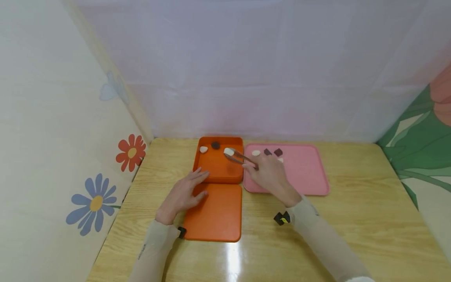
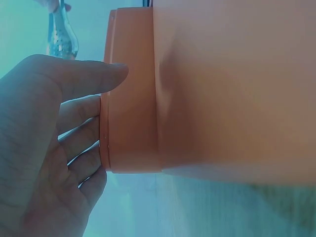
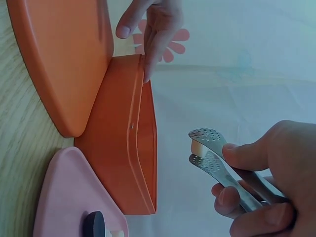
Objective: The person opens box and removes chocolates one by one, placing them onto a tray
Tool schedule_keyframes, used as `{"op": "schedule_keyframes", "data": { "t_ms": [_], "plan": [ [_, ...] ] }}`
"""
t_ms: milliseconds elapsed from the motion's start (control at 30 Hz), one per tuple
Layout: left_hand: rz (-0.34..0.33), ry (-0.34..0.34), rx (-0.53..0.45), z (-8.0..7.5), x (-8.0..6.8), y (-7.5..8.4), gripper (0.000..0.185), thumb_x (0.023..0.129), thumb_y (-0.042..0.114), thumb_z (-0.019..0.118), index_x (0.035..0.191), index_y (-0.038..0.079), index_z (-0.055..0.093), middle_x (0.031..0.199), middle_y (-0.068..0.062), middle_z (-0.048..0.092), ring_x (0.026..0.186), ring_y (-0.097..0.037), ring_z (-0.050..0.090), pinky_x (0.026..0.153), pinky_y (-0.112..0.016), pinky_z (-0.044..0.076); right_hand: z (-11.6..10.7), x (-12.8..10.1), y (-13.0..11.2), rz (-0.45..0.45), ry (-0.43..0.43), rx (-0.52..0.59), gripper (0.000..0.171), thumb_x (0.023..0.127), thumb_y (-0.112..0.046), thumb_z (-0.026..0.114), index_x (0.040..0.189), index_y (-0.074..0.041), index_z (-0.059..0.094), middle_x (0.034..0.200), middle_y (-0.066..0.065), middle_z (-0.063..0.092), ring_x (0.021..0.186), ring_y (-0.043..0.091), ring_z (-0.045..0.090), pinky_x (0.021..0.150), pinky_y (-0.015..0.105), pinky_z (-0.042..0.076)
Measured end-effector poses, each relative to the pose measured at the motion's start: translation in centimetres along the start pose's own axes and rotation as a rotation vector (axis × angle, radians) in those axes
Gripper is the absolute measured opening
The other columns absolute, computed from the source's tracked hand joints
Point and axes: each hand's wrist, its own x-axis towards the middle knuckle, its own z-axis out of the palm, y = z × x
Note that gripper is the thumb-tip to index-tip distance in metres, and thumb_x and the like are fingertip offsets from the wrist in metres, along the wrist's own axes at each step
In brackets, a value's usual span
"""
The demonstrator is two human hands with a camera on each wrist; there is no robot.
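Note:
My right hand (image 1: 269, 174) grips metal tongs (image 3: 232, 182) with perforated tips. Pinched between those tips is a small white piece (image 3: 198, 148), held above the right side of an open orange box (image 1: 220, 180). Inside the box, near its back left, lie another white piece (image 1: 203, 149) and a round dark piece (image 1: 215, 145). My left hand (image 1: 183, 196) rests at the box's front left corner, fingers fairly straight along the rim. In the left wrist view its thumb (image 2: 116, 76) extends over the box's outer front wall, and its fingertips are hidden behind the rim.
A pink tray (image 1: 304, 172) stands right of the box, under my right hand, with white pieces (image 1: 256, 152) and dark pieces (image 1: 278, 152) near its back. An orange lid (image 1: 215, 213) lies flat in front of the box. A white cloth wall (image 1: 246, 78) rises behind the table.

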Motion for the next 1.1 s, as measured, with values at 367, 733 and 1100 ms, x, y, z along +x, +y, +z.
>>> {"op": "schedule_keyframes", "data": {
  "t_ms": [367, 733, 1100],
  "plan": [
    [-0.003, 0.003, 0.001, 0.0, 0.1, 0.0, 0.066, 0.097, 0.024, 0.081, 0.156, 0.007, 0.056, 0.159, -0.011, 0.057, 0.156, -0.033, 0.043, 0.125, -0.057, 0.038, -0.3, -1.8, 1.4, 0.034, -0.013, 0.015, 0.027, 0.1, -0.038, 0.077, 0.106, -0.012, 0.082, 0.056, -0.005, 0.044, 0.048, 0.009, 0.035, 0.04, 0.024, 0.027],
    [0.0, 0.002, -0.018, -0.1, 0.0, 0.1, 0.066, 0.097, 0.024, 0.08, 0.156, 0.007, 0.056, 0.16, -0.012, 0.056, 0.156, -0.035, 0.043, 0.122, -0.06, 0.04, -0.2, -3.4, 3.5, 0.114, -0.025, 0.049, 0.029, 0.102, -0.038, 0.074, 0.114, -0.013, 0.083, 0.057, -0.004, 0.045, 0.048, 0.01, 0.034, 0.04, 0.024, 0.028],
    [0.008, 0.003, -0.016, -0.1, -0.1, 0.1, 0.066, 0.098, 0.024, 0.08, 0.156, 0.007, 0.055, 0.16, -0.012, 0.056, 0.156, -0.034, 0.043, 0.125, -0.057, 0.037, 0.4, -5.0, 5.9, 0.166, 0.062, 0.105, 0.042, 0.099, -0.035, 0.078, 0.133, -0.009, 0.076, 0.05, -0.006, 0.044, 0.042, 0.007, 0.031, 0.036, 0.022, 0.027]
  ]
}}
